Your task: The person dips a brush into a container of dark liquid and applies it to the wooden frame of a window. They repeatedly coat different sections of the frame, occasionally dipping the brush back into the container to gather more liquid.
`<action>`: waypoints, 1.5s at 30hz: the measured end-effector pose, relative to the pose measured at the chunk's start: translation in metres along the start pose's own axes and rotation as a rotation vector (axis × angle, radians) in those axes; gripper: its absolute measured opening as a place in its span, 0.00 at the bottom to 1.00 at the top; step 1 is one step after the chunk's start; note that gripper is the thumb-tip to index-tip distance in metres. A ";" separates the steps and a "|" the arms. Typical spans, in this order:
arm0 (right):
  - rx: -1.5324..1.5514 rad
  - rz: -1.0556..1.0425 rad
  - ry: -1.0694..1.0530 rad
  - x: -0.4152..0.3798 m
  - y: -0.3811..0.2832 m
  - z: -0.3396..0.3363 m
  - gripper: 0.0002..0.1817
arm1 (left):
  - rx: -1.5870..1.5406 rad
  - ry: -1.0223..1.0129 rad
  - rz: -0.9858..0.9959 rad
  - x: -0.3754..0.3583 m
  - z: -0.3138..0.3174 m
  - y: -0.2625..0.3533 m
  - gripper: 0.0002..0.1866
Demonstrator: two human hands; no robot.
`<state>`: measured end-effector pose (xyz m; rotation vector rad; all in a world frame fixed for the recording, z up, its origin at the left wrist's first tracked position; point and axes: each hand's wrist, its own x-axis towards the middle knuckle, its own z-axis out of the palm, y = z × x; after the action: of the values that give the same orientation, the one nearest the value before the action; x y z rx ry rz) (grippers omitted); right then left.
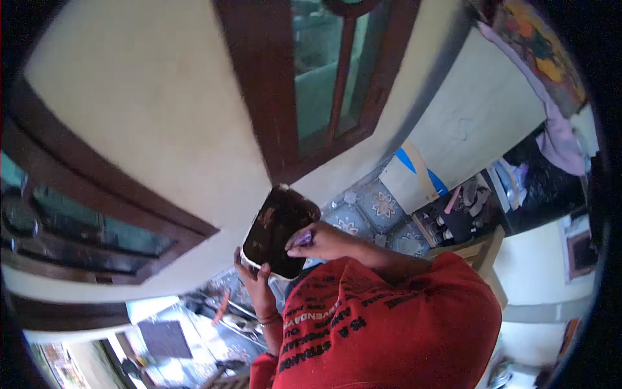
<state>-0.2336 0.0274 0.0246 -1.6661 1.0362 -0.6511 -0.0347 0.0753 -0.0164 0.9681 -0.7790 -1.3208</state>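
Observation:
In the head view, a rectangular tub (pixel 275 223) with rounded corners and a pale rim is held up in front of the red shirt. Its inside is dark brown with lighter reddish patches. My left hand (pixel 257 283) grips the lower left corner of the tub, thumb over the rim and fingers at the outside. My right hand (pixel 321 240) reaches over the tub's right side with its fingers closed around a small purple crumpled piece (pixel 302 238), close over the dark inside. I cannot tell what the purple piece is.
A brown-framed window (pixel 285 149) and pale wall (pixel 149 110) rise just beyond the tub. Another brown-framed window (pixel 97 246) is at left. Patterned tiles (pixel 379 202) cover the floor. A shelf with shoes (pixel 447 223) and a white board (pixel 447 123) stand at right.

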 end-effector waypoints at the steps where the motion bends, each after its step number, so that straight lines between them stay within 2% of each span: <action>1: 0.062 -0.015 0.010 0.001 0.002 -0.001 0.13 | 0.009 0.005 -0.012 0.002 0.002 0.001 0.45; 3: 0.244 -0.059 0.090 0.003 0.004 0.000 0.13 | -0.008 -0.026 -0.004 0.009 0.003 0.000 0.45; 5: 0.251 -0.029 0.083 0.000 0.005 -0.008 0.12 | 0.002 -0.019 -0.038 0.014 0.008 -0.001 0.44; 8: 0.355 -0.022 0.284 -0.007 0.018 -0.018 0.08 | -0.016 -0.061 -0.049 0.025 0.023 -0.005 0.44; 9: 0.347 -0.030 0.291 -0.011 0.020 -0.027 0.08 | -0.029 -0.077 -0.052 0.028 0.030 -0.007 0.44; 11: 0.351 -0.227 0.381 -0.017 0.025 -0.044 0.07 | -0.039 -0.097 -0.062 0.034 0.044 -0.008 0.43; 13: 0.238 -0.245 0.422 -0.024 0.028 -0.065 0.07 | -0.103 -0.127 -0.075 0.042 0.059 -0.011 0.43; 15: 0.465 -0.102 0.466 -0.033 0.026 -0.090 0.09 | -0.142 -0.168 -0.054 0.052 0.070 -0.014 0.42; 18: 0.611 -0.223 0.635 -0.037 0.035 -0.132 0.09 | -0.226 -0.185 -0.061 0.058 0.095 -0.007 0.42; 21: 0.508 -0.306 0.892 -0.046 0.024 -0.196 0.09 | -0.250 -0.214 0.032 0.073 0.095 -0.018 0.41; 23: 0.333 -0.348 1.055 -0.050 0.029 -0.267 0.13 | -0.241 -0.196 0.043 0.073 0.094 -0.019 0.41; 24: 0.268 -0.427 1.173 -0.053 0.007 -0.294 0.16 | -0.257 -0.166 0.035 0.068 0.098 -0.011 0.41; 25: 0.166 -0.430 1.217 -0.058 -0.013 -0.333 0.17 | -0.271 -0.135 0.027 0.064 0.104 -0.007 0.41; 27: 0.061 -0.616 1.263 -0.055 -0.046 -0.406 0.18 | -0.270 -0.131 0.038 0.062 0.096 -0.009 0.41; 28: -0.027 -0.633 1.330 -0.054 -0.073 -0.434 0.17 | -0.234 -0.109 0.056 0.060 0.094 -0.009 0.41; 29: 0.013 -0.657 1.434 -0.047 -0.095 -0.468 0.16 | -0.199 -0.085 0.075 0.058 0.092 -0.010 0.42; 31: -0.124 -0.904 1.311 -0.040 -0.126 -0.535 0.17 | -0.181 -0.040 0.071 0.055 0.095 -0.007 0.42; 33: -0.131 -0.968 1.230 -0.033 -0.151 -0.578 0.18 | -0.135 -0.032 0.108 0.050 0.094 -0.004 0.43; 34: -0.117 -0.965 1.225 -0.030 -0.151 -0.576 0.18 | -0.126 -0.011 0.089 0.048 0.093 -0.004 0.45; 36: -0.082 -0.830 1.286 -0.026 -0.145 -0.567 0.17 | -0.133 0.001 0.092 0.045 0.090 -0.008 0.46; 38: -0.491 -0.515 1.503 -0.024 -0.093 -0.557 0.17 | -0.157 0.009 0.076 0.041 0.090 -0.008 0.47; 40: -0.412 -0.449 1.409 -0.032 -0.041 -0.495 0.18 | -0.171 0.015 0.050 0.039 0.087 -0.010 0.47; 41: -0.311 -0.470 1.387 -0.026 0.007 -0.492 0.17 | -0.189 0.026 0.025 0.037 0.084 -0.011 0.47; 43: -0.070 -0.418 1.095 -0.033 0.058 -0.473 0.16 | -0.160 0.027 0.028 0.040 0.073 -0.017 0.47; 45: -0.121 -0.372 1.127 -0.044 0.020 -0.463 0.15 | -0.122 0.023 0.027 0.041 0.068 -0.012 0.47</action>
<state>-0.6386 -0.1565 0.1614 -1.5703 1.5357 -1.9315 -0.0968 0.0254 -0.0018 0.8718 -0.6842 -1.3168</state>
